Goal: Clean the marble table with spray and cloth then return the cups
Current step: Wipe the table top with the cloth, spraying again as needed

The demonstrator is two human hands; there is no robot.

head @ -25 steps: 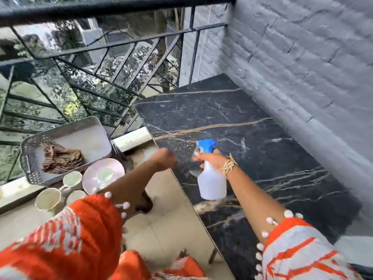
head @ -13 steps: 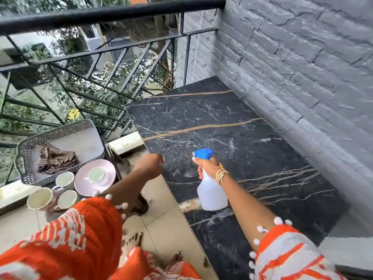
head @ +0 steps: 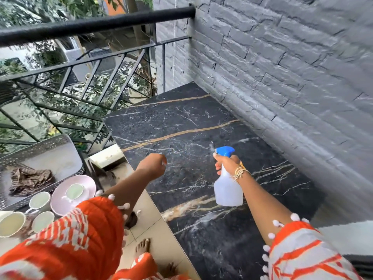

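Observation:
My right hand grips a white spray bottle with a blue trigger head, held above the black marble table; a faint mist shows at the nozzle. My left hand hovers over the table's left edge, fingers curled, holding nothing that I can see. A brown cloth lies in a metal tray at the left. Several cups stand beside it, one on a pink saucer.
A grey brick wall runs along the table's right side. A black metal railing closes off the far side and left. Beige floor tiles lie between the table and the cups.
The view has tilted up and pulled back. Both hands have moved over the table's surface, the bottle staying upright in my right hand.

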